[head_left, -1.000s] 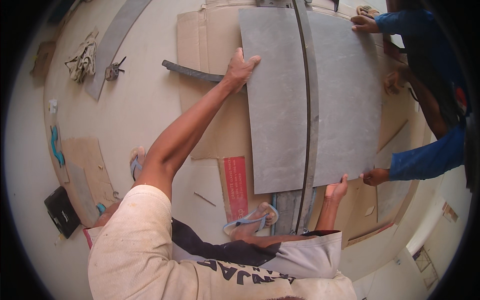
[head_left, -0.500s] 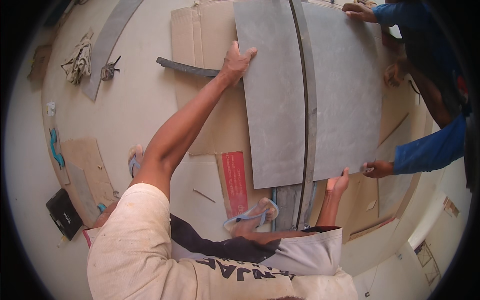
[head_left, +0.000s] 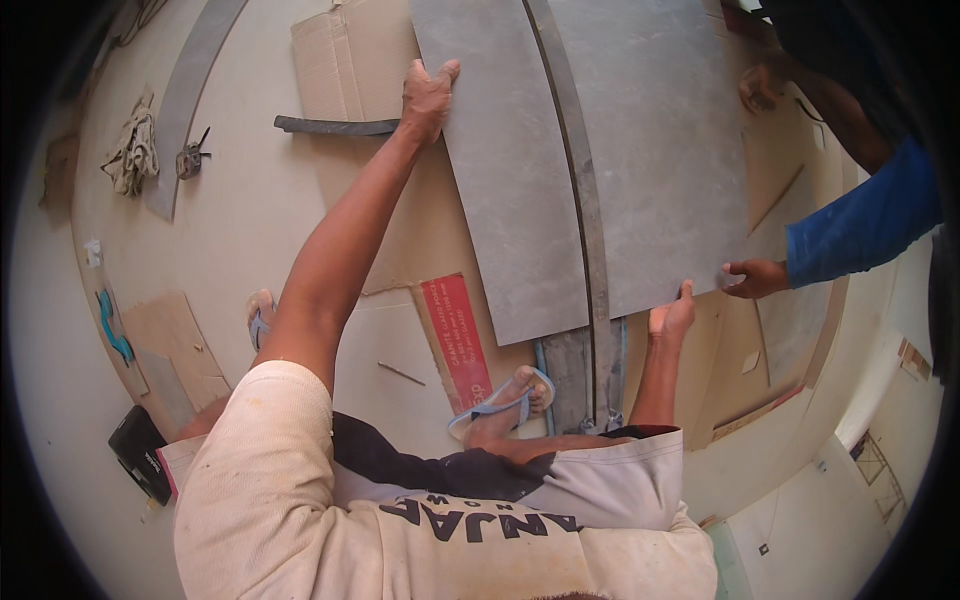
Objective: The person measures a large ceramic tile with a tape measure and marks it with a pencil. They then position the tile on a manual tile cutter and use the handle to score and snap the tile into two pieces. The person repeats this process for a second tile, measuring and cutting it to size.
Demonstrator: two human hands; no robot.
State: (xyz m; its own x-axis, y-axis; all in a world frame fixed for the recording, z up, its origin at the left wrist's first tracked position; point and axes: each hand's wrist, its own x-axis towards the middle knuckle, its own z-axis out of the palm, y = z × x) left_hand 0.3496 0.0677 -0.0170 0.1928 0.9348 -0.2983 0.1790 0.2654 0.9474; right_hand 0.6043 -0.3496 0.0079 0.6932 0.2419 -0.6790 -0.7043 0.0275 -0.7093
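Observation:
A large grey tile (head_left: 670,150) lies on a tile cutter (head_left: 568,385), whose long metal rail (head_left: 566,130) runs across the tile's top. My left hand (head_left: 428,100) grips the tile's left edge, thumb over the upper face and other fingers partly hidden. At the near edge, right of the rail, my right hand (head_left: 672,314) holds the tile, its palm and lower fingers under or against the rim. A co-worker's hand (head_left: 757,278) in a blue sleeve is at the tile's near right corner.
Cardboard (head_left: 345,75) lies under and beside the tile. A dark curved bar (head_left: 335,126) sticks out at left. Farther left are a crumpled cloth (head_left: 130,150), a grey strip (head_left: 195,95), a turquoise tool (head_left: 113,325) and a black case (head_left: 140,453). My sandalled foot (head_left: 510,405) stands beside the cutter.
The view has shifted, so tile, rail and hands appear farther up and left. The co-worker's other hand, earlier on the far right edge, has gone from view. Both my hands keep their hold.

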